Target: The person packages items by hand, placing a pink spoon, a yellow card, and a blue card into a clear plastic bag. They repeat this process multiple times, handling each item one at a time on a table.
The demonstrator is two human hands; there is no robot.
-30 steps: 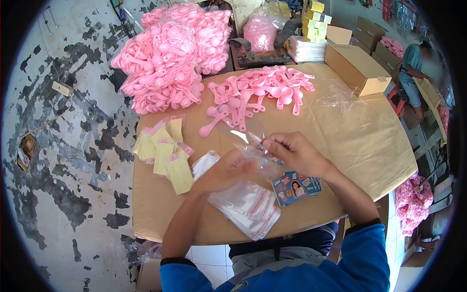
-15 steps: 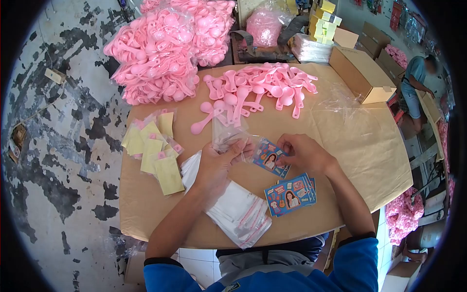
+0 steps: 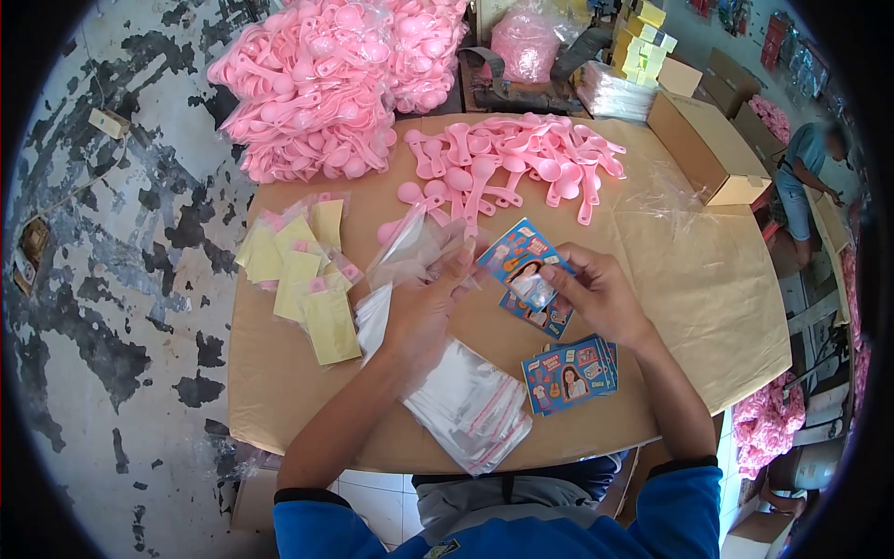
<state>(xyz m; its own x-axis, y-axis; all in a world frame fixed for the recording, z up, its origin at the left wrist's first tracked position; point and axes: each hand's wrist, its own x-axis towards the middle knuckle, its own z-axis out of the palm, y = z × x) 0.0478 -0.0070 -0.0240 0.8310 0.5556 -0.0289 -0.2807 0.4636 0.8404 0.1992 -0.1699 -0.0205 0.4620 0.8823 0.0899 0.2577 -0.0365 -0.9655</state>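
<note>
Pinched in my left hand (image 3: 421,312) is a clear plastic bag (image 3: 402,250), its film spreading up and left from the fingers. My right hand (image 3: 601,296) grips a blue printed card (image 3: 518,259) by its right side, thumb on top. The card's left edge comes right up to the bag and my left fingertips. Beneath it, partly covered, lies another blue card (image 3: 549,320) on the table. A stack of the same cards (image 3: 568,377) sits closer to me. Under my left forearm is a pile of flat clear bags (image 3: 470,405).
Loose pink scoops (image 3: 507,163) lie across the far middle of the brown-covered table (image 3: 689,326). Large bags of pink scoops (image 3: 307,88) stand far left, above packets with yellow cards (image 3: 303,279). A cardboard box (image 3: 708,149) is far right; a person (image 3: 803,177) works beyond it.
My right hand has raised a card up and left to the bag, uncovering part of another below. The bag in my left hand has swung left and spread out. The view has shifted slightly.
</note>
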